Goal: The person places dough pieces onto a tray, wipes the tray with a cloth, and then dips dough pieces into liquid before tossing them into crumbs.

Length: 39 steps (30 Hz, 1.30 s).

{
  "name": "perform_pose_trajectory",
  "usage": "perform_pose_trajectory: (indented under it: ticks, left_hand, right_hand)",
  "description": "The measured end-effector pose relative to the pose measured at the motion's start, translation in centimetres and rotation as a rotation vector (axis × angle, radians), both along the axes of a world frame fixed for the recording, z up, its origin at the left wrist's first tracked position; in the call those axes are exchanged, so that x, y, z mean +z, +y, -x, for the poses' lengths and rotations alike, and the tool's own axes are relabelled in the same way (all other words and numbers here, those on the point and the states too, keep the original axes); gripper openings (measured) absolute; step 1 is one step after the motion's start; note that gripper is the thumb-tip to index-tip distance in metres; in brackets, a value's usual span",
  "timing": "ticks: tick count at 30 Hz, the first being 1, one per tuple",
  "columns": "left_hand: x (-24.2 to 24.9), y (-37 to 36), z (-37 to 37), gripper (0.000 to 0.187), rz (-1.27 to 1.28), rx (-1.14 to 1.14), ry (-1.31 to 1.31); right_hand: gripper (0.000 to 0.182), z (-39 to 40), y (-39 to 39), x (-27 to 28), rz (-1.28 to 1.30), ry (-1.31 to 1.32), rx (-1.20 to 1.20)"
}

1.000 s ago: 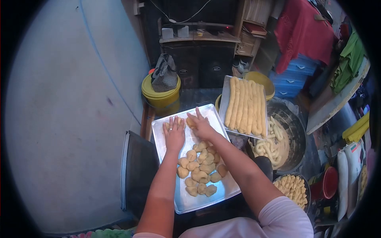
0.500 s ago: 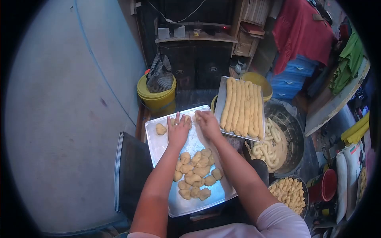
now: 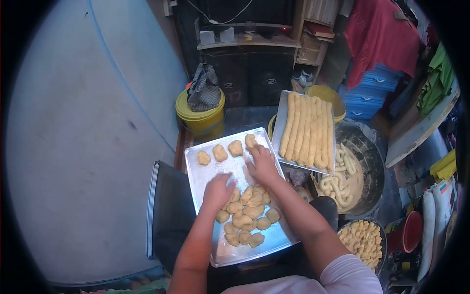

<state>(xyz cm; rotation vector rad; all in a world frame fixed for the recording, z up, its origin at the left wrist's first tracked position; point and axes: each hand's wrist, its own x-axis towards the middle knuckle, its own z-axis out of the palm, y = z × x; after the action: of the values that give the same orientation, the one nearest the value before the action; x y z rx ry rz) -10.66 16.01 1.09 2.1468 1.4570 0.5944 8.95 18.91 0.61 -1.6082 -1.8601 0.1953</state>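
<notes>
A shallow metal baking tray (image 3: 198,183) lies in front of me. Along its far edge sit separate dough pieces, among them a rounded one (image 3: 220,153) and a squarish one (image 3: 235,148). My right hand (image 3: 263,164) is just below the dough piece at the far right corner (image 3: 250,140), fingers stretched toward it and thumb apart. Closer to me, my left hand (image 3: 218,191) hovers at the upper left edge of a heap of dough lumps (image 3: 242,219), its thumb apart from the fingers and nothing visible in it.
Beyond the right edge, a second tray (image 3: 282,117) carries long dough ropes (image 3: 306,130). A dark basin (image 3: 374,171) holds pale dough coils, and below it a bowl of small dough pieces (image 3: 362,242) stands near a red bucket (image 3: 413,230). At the back left is a lidded yellow bucket (image 3: 200,122).
My left hand has drawn back from the far row to the heap, uncovering the dough pieces there. My right hand has moved slightly down from the corner piece. The view has shifted a little.
</notes>
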Motion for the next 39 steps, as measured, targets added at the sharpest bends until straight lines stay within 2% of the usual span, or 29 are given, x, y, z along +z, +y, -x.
perform_pose_trajectory:
  ticks: [1, 3, 4, 6, 7, 8, 9, 10, 11, 13, 14, 15, 17, 18, 20, 22, 24, 26, 27, 29, 32, 33, 34, 36, 37, 39]
  left_hand:
    - [0.0, -1.5, 0.6, 0.033, 0.003, -0.055, 0.038]
    - [0.6, -4.0, 0.8, 0.031, -0.008, -0.051, 0.002]
    - [0.7, -4.8, 0.8, 0.030, -0.026, -0.050, -0.039]
    - [-1.2, -4.3, 1.9, 0.027, -0.018, -0.019, -0.131]
    - [-1.7, -3.9, 2.5, 0.027, 0.093, 0.151, -0.279]
    - [-2.2, -3.7, 2.8, 0.028, 0.206, 0.320, -0.426]
    - [-0.6, -3.8, 2.5, 0.025, 0.028, 0.430, -0.489]
    - [0.2, -3.1, 2.4, 0.025, 0.028, 0.428, -0.491]
    - [1.0, -2.4, 2.5, 0.025, 0.011, 0.504, -0.496]
    - [1.0, -1.2, 3.3, 0.025, -0.009, 0.584, -0.499]
    - [-0.4, -0.2, 3.8, 0.028, -0.111, 0.521, -0.308]
    - [-1.4, 0.5, 4.1, 0.031, -0.211, 0.454, -0.117]
    - [-2.0, 0.5, 4.0, 0.033, -0.232, 0.450, -0.063]
    - [-2.3, 0.4, 4.1, 0.035, -0.248, 0.447, -0.012]
    - [-3.2, 0.4, 4.2, 0.036, -0.219, 0.431, -0.027]
    - [-3.7, -0.1, 4.3, 0.035, -0.318, 0.390, 0.034]
    - [-3.5, -0.2, 4.3, 0.036, -0.291, 0.377, 0.058]
    - [-3.2, 0.1, 4.4, 0.037, -0.271, 0.365, 0.075]
    - [-3.3, 0.2, 4.6, 0.038, -0.248, 0.334, 0.070]
    - [-3.2, 0.0, 4.3, 0.040, -0.224, 0.297, 0.061]
    - [-2.2, -0.6, 3.5, 0.041, -0.275, 0.373, 0.034]
    - [-2.0, -1.0, 3.1, 0.042, -0.265, 0.377, 0.041]
    - [-2.0, -1.3, 2.9, 0.042, -0.252, 0.380, 0.049]
    - [-3.2, -0.7, 2.9, 0.043, -0.293, 0.377, 0.036]
    - [-3.6, -0.6, 2.8, 0.043, -0.338, 0.375, 0.020]
    - [-3.7, -0.4, 2.7, 0.042, -0.285, 0.380, 0.025]
  right_hand:
    - [0.044, -0.4, -0.6, -0.4, 0.095, 0.200, 0.181]
    - [0.041, -1.0, -3.7, 0.2, 0.524, 0.208, 0.529]
    - [0.041, -0.8, -4.8, 1.1, 0.526, 0.206, 0.533]
    - [0.039, -0.7, -6.0, 2.4, 0.470, -0.153, 0.604]
    - [0.039, -1.2, -5.5, 2.1, 0.470, -0.077, 0.646]
    - [0.039, -1.1, -4.7, 1.8, 0.466, -0.081, 0.645]
    - [0.039, -0.7, -4.0, 1.6, 0.465, 0.158, 0.511]
    - [0.039, -0.1, -3.5, 1.8, 0.460, 0.394, 0.371]
    - [0.039, 1.0, -2.9, 2.0, 0.460, 0.394, 0.370]
    - [0.042, 4.4, -1.8, 2.6, 0.076, 0.541, 0.126]
    - [0.042, 5.7, -1.6, 2.3, 0.075, 0.545, 0.128]
    - [0.044, 6.8, -1.0, 1.4, 0.176, 0.339, 0.139]
    - [0.051, 7.9, -0.9, -0.6, 0.276, -0.011, 0.188]
    - [0.051, 8.2, -1.2, -0.7, 0.269, -0.012, 0.190]
    - [0.052, 8.6, -1.6, -1.1, 0.147, -0.193, 0.141]
    - [0.051, 8.5, -2.6, -0.6, 0.074, -0.196, 0.119]
    - [0.050, 7.8, -3.8, 0.5, -0.006, -0.197, 0.096]
    - [0.049, 6.4, -5.0, 1.7, 0.233, -0.030, 0.320]
    - [0.049, 5.9, -5.7, 1.4, 0.233, -0.037, 0.321]
    - [0.048, 4.9, -7.3, 0.6, 0.469, 0.027, 0.676]
    - [0.048, 3.8, -6.6, 0.8, 0.484, 0.123, 0.599]
    - [0.044, 3.8, -6.7, 2.8, 0.498, 0.279, 0.428]
    - [0.044, 3.8, -5.9, 3.2, 0.499, 0.282, 0.427]
    - [0.044, 3.5, -4.6, 3.6, 0.326, 0.435, 0.086]
    - [0.044, 3.4, -3.8, 2.6, 0.332, 0.440, 0.080]
    - [0.046, 3.4, -2.1, 1.1, 0.155, 0.238, 0.010]
